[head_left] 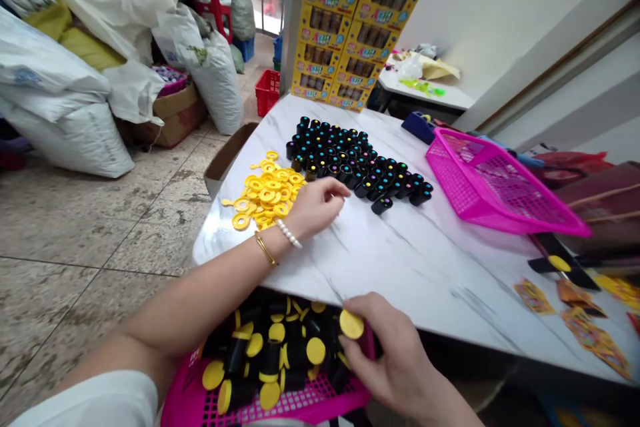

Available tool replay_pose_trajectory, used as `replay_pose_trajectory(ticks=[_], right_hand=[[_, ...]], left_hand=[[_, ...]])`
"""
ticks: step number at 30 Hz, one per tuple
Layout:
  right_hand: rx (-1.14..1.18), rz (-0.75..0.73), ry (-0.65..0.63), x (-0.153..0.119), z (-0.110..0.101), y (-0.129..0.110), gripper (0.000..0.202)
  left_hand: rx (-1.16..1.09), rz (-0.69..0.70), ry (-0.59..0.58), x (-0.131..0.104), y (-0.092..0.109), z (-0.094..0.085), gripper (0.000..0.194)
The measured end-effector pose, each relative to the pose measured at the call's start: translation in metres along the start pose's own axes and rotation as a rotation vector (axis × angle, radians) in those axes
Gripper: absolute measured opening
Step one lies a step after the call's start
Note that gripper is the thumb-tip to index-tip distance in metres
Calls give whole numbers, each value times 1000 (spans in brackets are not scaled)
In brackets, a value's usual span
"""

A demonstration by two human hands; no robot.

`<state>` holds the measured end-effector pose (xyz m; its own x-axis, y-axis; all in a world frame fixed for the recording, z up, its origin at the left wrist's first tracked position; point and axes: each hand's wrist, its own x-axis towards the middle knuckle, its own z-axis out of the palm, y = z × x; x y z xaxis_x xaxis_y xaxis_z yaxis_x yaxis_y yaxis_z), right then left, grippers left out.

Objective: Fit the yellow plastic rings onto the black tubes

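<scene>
My left hand reaches over the table, its fingers curled at the near edge of a group of standing black cylinders with small coloured dots on top. Whatever those fingers hold, if anything, is hidden. Beside this hand lies a pile of yellow plastic rings with small tabs. Between thumb and fingers, my right hand grips a black cylinder with a yellow cap, just above the right side of a pink basket. Several more yellow-capped black cylinders lie jumbled in that basket.
A second pink basket rests tilted on the marbled table. Yellow display boxes are stacked at the table's far end. Small orange packets lie at right. Full white sacks and a cardboard box occupy the floor at left.
</scene>
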<state>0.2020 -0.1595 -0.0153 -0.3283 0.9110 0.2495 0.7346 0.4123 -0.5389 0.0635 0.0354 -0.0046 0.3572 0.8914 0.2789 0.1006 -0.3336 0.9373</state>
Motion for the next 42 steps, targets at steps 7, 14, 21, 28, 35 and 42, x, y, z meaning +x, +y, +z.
replay_pose_trajectory(ticks=[7, 14, 21, 28, 35, 42], right_hand=[[-68, -94, -254, 4, -18, -7, 22], [-92, -52, 52, 104, 0, 15, 18], [-351, -68, -52, 151, 18, 25, 24], [-210, 21, -138, 83, -32, 55, 16], [-45, 71, 76, 43, -62, 91, 16], [-238, 46, -6, 49, -44, 78, 19]], left_hand=[[-502, -290, 211, 13, 2, -6, 10], [-452, -175, 271, 7, 4, -7, 36], [142, 136, 292, 4, 7, -8, 23], [529, 57, -300, 18, 17, 37, 21], [758, 67, -167, 39, 0, 86, 48], [858, 106, -148, 45, 0, 107, 38]])
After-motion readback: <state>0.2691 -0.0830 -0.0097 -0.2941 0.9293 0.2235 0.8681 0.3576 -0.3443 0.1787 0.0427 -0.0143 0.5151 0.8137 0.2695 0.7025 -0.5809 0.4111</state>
